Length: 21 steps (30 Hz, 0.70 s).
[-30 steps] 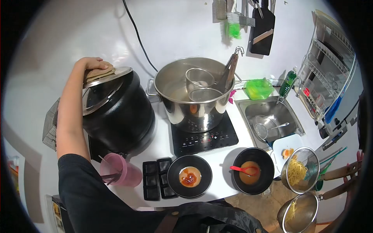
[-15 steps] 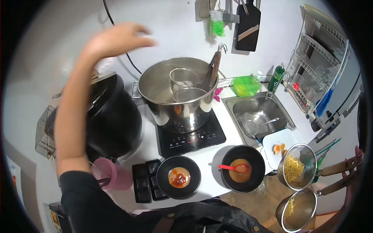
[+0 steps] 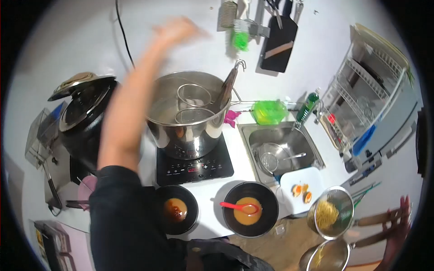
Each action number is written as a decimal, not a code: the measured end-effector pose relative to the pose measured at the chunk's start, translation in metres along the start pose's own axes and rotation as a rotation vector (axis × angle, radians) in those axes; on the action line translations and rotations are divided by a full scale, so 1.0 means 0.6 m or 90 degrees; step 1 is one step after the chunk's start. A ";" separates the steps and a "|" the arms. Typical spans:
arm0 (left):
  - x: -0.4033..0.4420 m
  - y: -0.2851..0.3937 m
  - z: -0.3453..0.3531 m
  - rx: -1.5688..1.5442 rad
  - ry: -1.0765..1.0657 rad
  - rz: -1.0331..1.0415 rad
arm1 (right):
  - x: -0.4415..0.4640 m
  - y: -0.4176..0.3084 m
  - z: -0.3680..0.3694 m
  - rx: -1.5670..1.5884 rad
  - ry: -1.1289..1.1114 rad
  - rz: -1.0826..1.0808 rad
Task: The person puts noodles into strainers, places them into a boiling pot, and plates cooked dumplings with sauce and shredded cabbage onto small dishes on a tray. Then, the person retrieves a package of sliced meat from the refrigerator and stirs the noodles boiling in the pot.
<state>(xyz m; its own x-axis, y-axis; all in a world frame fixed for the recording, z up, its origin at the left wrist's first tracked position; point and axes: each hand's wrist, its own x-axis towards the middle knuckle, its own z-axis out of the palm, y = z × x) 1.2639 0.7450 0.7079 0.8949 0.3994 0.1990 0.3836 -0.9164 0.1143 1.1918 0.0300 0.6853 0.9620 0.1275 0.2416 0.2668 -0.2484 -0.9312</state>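
My left hand (image 3: 181, 31) is raised in front of the wall above the large steel pot (image 3: 192, 140). It is blurred, but its fingers look stretched out, with nothing seen in them. At the far right my right hand (image 3: 398, 232) grips the wooden handles of two noodle strainers (image 3: 332, 211). The upper one holds yellow noodles (image 3: 326, 214); a few strands lie in the lower one. On the counter, one black bowl (image 3: 266, 189) contains brown liquid and a red spoon (image 3: 239, 207). My sleeve partly covers another black bowl (image 3: 192, 217) with dark red sauce.
The pot stands on an induction cooker (image 3: 217, 165), with more strainers inside it. Beside it are a sink (image 3: 289, 135) and a white cutting board (image 3: 312, 178) with cut eggs (image 3: 308, 197). A black lidded pot (image 3: 77, 140) stands at left, a dish rack (image 3: 361, 99) at right.
My left hand has swung rightward and upward. The view has shifted, so the counter things appear further left. My right hand still holds the strainers, now more fully in view.
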 end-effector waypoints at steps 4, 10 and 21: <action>-0.112 -0.377 -0.149 0.090 0.069 -0.155 | -0.037 -0.030 0.056 0.124 -0.186 -0.084; -0.166 -0.625 -0.235 0.203 0.024 -0.270 | 0.000 0.011 -0.020 -0.076 -0.023 0.103; 0.051 -0.013 0.124 -0.034 -0.061 0.134 | 0.043 -0.048 0.056 0.161 -0.102 -0.022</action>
<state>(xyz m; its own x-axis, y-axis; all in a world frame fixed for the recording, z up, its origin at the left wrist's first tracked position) 1.3051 0.7623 0.6409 0.9725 0.1927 0.1305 0.1756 -0.9756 0.1318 1.2069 0.0728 0.7090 0.9256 0.2865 0.2474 0.2572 0.0037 -0.9664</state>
